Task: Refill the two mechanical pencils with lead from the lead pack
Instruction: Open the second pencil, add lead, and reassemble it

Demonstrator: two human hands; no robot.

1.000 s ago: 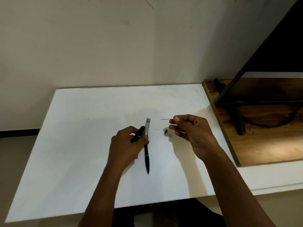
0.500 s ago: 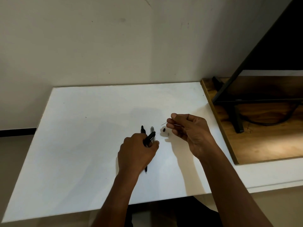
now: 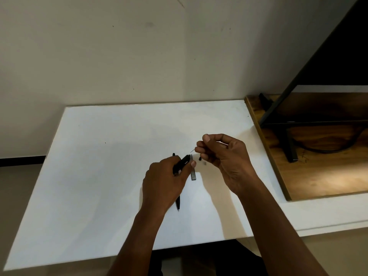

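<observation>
My left hand (image 3: 163, 182) grips a black mechanical pencil (image 3: 182, 163), its open rear end tilted up to the right. A second black pencil (image 3: 177, 204) lies on the white table (image 3: 99, 176) under that hand, tip toward me. My right hand (image 3: 221, 156) pinches a thin lead (image 3: 192, 150) whose free end points left-down, a short gap from the held pencil's end. The grey lead pack (image 3: 193, 173) lies flat between my hands. A small black cap (image 3: 200, 158) rests on the table just below my right fingers.
A wooden board (image 3: 318, 176) sits at the table's right side, carrying a black metal stand (image 3: 288, 148) and a dark cable (image 3: 326, 150). A plain wall rises behind the table. The table's near edge runs close to my forearms.
My left hand lifted the pencil and swung its rear end toward the right hand. The right hand brought the lead down-left, closing the gap. The lead pack now shows below the left thumb.
</observation>
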